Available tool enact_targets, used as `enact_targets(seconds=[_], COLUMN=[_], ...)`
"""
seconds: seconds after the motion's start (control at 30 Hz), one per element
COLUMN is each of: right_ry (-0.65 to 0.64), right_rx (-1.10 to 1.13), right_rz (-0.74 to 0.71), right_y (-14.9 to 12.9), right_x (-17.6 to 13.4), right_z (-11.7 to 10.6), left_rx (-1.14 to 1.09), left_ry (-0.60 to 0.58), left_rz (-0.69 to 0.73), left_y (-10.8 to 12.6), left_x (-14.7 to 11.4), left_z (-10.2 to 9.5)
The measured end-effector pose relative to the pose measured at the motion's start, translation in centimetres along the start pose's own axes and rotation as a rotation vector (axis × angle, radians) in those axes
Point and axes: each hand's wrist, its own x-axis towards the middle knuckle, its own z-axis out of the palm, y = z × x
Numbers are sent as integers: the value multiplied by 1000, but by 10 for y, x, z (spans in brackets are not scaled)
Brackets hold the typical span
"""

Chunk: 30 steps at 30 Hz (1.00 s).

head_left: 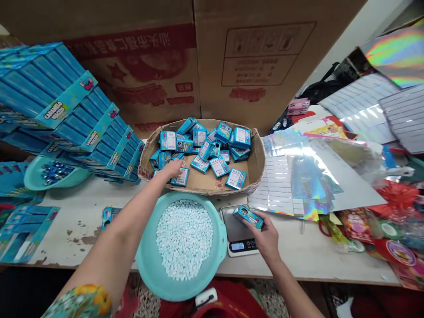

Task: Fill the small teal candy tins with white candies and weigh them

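Crowded tabletop [308, 256]: left hand [172, 169] reaches, fingers spread, into cardboard tray [256, 165] of small boxes; right hand [265, 236] pinches blue box [247, 216] over scale [236, 234].

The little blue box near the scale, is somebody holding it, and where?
Yes. The right hand grips the small blue box by one end, above the scale. The left hand reaches among boxes in the cardboard tray.
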Motion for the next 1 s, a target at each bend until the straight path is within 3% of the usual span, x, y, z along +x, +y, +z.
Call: enact_targets(seconds=[0.07, 0.13, 0.27, 0.33, 0.4, 0.47, 0.53, 0.6, 0.73, 0.83, 0.9, 1.0], right_ry=[30, 100, 278, 299, 230, 117, 29, -64, -242, -268, -300, -445], right_rx=[-27, -66, -179, -235, -226, -154, -78, -27, 56, 99, 126, 220], right_rz=[-52, -137, -351, -457, -559, -646, -719, -783, -696, -567, -511, -391], right_y=[9, 9, -14, -33, -54, -76, -95, -110, -119, -109, -99, -88], right_x=[-2, -7, -20, -25, -27, -30, -33, -37, -42, -40, -39, -47], right_z=[6, 4, -15, -21, -19, -10, 4, 18, 35, 36, 36, 39], left_rx=[8, 13, -9, -59, -252, -588, -918, -1184, -1694, -2008, -2111, -2134], left_ry=[-60, -89, -105, -28, 194, 404, 428, 352, 95, 55, 49, 33], left_rz=[-22, -18, 59, 91, 124, 153, 123, 7, -383, -663, -747, -759], left_y=[-3, -9, -15, -10, 1, 17, 36, 54, 73, 73, 73, 79], left_x=[24, 32, 18, -3, -36, -79, -125, -165, -208, -220, -226, -236], left_z=[9, 17, 14, 5, -7, -17, -20, -13, 28, 62, 77, 93])
